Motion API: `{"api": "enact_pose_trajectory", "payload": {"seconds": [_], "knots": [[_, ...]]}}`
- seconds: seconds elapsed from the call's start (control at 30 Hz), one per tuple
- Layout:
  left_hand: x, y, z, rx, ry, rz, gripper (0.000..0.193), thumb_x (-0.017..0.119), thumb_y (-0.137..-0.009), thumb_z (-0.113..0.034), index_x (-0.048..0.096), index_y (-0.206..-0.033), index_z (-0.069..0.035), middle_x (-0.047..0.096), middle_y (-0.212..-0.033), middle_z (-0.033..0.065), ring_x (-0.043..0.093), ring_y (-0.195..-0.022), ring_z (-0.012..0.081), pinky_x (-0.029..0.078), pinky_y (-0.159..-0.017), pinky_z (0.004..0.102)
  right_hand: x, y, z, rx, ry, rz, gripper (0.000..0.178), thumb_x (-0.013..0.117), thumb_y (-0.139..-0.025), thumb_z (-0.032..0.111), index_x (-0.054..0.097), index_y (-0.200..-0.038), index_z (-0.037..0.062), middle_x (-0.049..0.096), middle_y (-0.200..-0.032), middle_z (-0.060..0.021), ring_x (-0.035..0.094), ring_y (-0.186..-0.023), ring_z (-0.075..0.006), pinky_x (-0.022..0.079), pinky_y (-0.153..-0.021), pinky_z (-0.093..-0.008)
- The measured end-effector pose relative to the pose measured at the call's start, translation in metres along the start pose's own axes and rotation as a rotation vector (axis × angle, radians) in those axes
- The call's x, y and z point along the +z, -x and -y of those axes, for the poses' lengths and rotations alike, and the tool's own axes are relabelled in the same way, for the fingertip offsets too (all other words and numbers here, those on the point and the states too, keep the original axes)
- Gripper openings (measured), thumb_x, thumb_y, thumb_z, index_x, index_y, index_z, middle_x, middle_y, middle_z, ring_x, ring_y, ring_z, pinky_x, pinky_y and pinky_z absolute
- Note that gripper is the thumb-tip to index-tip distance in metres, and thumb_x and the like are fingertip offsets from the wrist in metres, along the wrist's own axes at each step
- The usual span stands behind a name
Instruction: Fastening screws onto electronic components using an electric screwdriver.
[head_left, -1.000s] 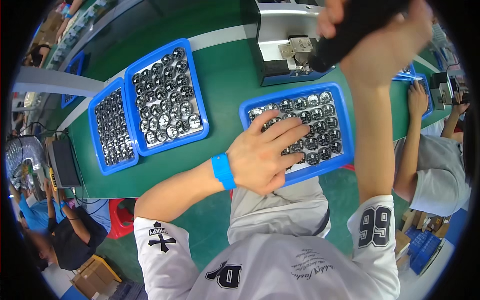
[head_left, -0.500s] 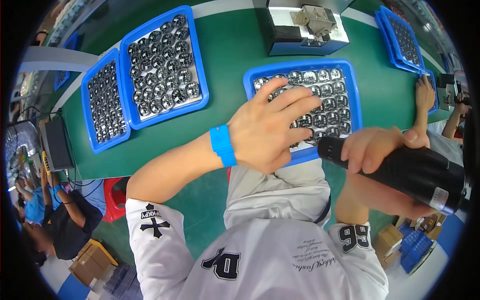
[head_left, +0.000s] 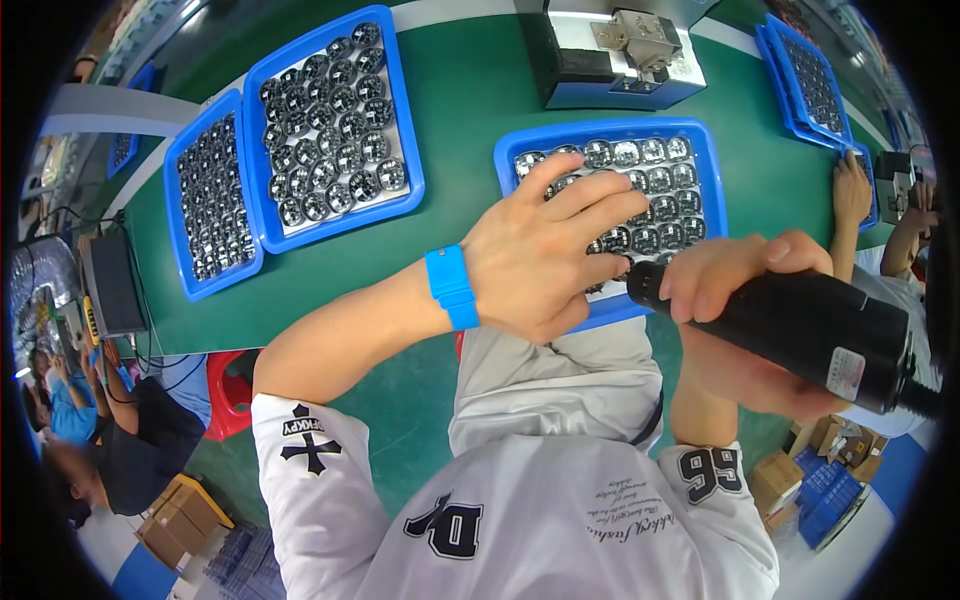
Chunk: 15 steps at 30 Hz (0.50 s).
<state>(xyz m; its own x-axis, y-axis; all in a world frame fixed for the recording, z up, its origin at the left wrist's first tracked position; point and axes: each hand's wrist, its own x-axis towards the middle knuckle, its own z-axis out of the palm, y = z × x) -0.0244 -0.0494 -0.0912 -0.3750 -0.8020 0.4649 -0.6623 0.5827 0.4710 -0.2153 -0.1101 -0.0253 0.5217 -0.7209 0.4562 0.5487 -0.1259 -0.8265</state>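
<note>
My left hand [head_left: 545,245] lies palm down over a blue tray [head_left: 712,190], its fingers spread across rows of small silvery faceted balls [head_left: 661,180]. A blue band [head_left: 451,288] circles that wrist. My right hand [head_left: 745,290] is wrapped around a black electric screwdriver [head_left: 800,325], held tilted with its narrow end pointing left. That narrow end is close to my left thumb, over the near edge of the tray. The fingers of my left hand hide some balls, and whatever is at the screwdriver's tip cannot be made out.
Two more blue trays of balls, a larger [head_left: 415,170] and a smaller [head_left: 178,235], sit at left on the green table [head_left: 460,90]. A metal fixture [head_left: 630,60] stands beyond my tray. Another person's hand [head_left: 852,190] is at far right, near stacked trays [head_left: 800,90].
The screwdriver in my right hand has moved slightly left and up, bringing its tip closer to my left thumb. My left hand stays spread over the tray.
</note>
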Motion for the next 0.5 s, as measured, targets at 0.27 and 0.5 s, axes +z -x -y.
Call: {"api": "enact_pose_trajectory", "payload": {"seconds": [0.27, 0.5], "knots": [[-0.001, 0.000, -0.002, -0.013, -0.012, 0.027, 0.047, 0.064, -0.061, -0.016, 0.080, -0.106, -0.018, 0.057, -0.141, 0.0133, 0.047, -0.136, 0.0328, 0.031, -0.113, 0.0576, -0.005, 0.000, -0.002, 0.007, -0.027, 0.153, 0.075, 0.077, -0.086, 0.055, 0.043, -0.124, 0.0005, 0.062, -0.087, -0.0173, 0.060, -0.074, -0.0256, 0.051, -0.072, -0.0417], [-0.001, -0.002, -0.002, 0.003, -0.052, 0.020, 0.046, 0.065, -0.062, -0.016, 0.080, -0.106, -0.019, 0.056, -0.141, 0.0123, 0.047, -0.136, 0.0321, 0.032, -0.112, 0.0569, -0.002, 0.005, 0.007, 0.005, -0.015, 0.032, 0.091, 0.068, -0.078, 0.074, 0.046, -0.126, -0.0003, 0.061, -0.082, -0.0139, 0.060, -0.067, -0.0247, 0.050, -0.065, -0.0399]]}}
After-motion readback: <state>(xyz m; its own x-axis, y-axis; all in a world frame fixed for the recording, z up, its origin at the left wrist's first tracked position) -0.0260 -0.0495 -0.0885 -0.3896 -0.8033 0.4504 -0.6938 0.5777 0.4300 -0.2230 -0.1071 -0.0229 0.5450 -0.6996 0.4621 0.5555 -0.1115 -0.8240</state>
